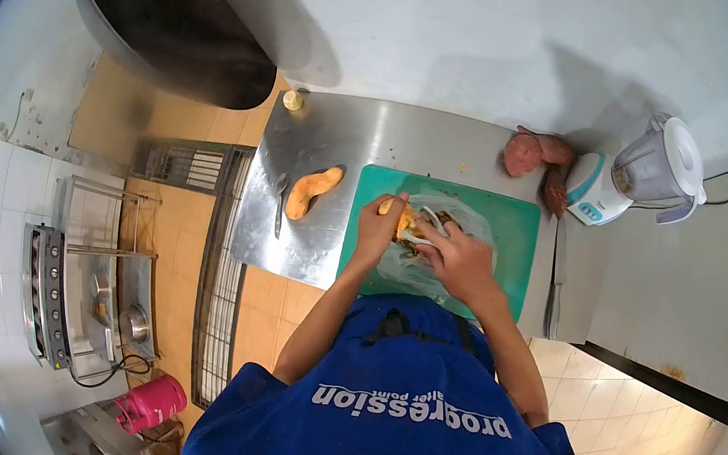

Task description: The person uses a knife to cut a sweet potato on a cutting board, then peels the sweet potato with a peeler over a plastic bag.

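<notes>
My left hand (375,232) is closed around an orange-fleshed sweet potato (406,220), which is mostly hidden by the fingers. My right hand (461,260) grips a white peeler (430,218) against it; the fingers cover part of the tool. Beneath both hands, a clear plastic bag (479,222) with dark peelings (412,252) lies on the green cutting board (517,252). To the left of the board, a peeled sweet potato (312,192) rests on the steel table (341,133).
A spoon (280,205) lies near the table's left edge, and a small yellowish piece (293,100) sits at the back corner. Unpeeled sweet potatoes (524,154) are at the back right, beside a blender (654,169). A knife (555,282) lies right of the board.
</notes>
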A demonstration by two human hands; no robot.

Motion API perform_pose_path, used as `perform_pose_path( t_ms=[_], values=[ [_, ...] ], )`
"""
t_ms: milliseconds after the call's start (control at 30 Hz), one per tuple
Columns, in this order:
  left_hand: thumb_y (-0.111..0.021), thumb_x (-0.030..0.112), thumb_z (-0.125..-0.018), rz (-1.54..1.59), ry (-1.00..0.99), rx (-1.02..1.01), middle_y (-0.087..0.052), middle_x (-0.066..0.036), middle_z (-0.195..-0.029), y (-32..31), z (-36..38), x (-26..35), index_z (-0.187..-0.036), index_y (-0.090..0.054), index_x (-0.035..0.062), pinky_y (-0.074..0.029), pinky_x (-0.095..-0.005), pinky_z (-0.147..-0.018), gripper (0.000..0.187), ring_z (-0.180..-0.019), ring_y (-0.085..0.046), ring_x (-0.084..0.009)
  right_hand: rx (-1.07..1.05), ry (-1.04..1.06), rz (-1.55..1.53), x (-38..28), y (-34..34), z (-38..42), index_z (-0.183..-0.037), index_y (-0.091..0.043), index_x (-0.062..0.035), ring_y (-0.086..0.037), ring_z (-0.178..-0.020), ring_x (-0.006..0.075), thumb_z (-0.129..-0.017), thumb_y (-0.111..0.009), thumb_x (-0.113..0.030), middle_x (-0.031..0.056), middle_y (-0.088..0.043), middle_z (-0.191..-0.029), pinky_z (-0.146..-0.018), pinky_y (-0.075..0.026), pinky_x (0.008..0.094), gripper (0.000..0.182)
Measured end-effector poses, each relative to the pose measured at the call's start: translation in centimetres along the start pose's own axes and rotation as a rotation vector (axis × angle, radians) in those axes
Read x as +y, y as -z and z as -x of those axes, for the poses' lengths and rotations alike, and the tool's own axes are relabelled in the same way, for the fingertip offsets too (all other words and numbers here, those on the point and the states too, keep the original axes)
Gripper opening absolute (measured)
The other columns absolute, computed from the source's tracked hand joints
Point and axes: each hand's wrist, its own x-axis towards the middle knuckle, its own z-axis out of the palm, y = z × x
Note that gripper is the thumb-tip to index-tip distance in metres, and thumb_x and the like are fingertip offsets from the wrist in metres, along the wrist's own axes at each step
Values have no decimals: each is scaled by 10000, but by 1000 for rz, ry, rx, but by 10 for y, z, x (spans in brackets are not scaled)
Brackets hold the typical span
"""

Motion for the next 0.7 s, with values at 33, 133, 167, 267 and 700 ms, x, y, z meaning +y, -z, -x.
perform_pose_path(
  t_ms=[33,133,167,267,700],
  values=[
    [-617,303,-1000,-59,5,-16,-662,-45,-797,-1,0,1,-924,-701,-5,-459,-267,-591,328,-660,-578,-108,4,36,6,-1,-1,-2,-1377,-607,-340,-684,-730,286,-916,-654,-409,90,-644,-960,-590,-545,418,469],
    [-618,334,-1002,5,72,45,-644,-37,-746,1,-1,4,-918,-694,12,-450,-263,-546,341,-624,-584,-111,-1,15,69,3,-4,0,-1359,-617,-350,-691,-727,282,-910,-658,-416,91,-654,-1011,-588,-548,418,456],
    [-616,347,-1004,126,136,120,-633,-31,-722,3,-2,5,-915,-690,25,-439,-260,-515,342,-606,-584,-110,-2,19,66,7,-4,4,-1359,-617,-350,-691,-727,282,-910,-658,-416,91,-654,-1011,-588,-548,418,456],
    [-612,359,-1000,250,44,118,-622,-23,-707,26,-11,6,-912,-685,49,-408,-251,-464,330,-582,-582,-104,-145,-18,171,29,-8,23,-1360,-613,-365,-696,-719,286,-917,-653,-420,98,-658,-1063,-579,-550,420,448],
    [-624,408,-973,21,58,-17,-661,8,-793,19,-6,-16,-1017,-679,85,-451,-256,-505,330,-643,-605,-85,114,-80,-331,27,-12,17,-1440,-549,-168,-687,-910,375,-1002,-558,-434,186,-677,-1101,-805,-551,457,512]
  ],
)
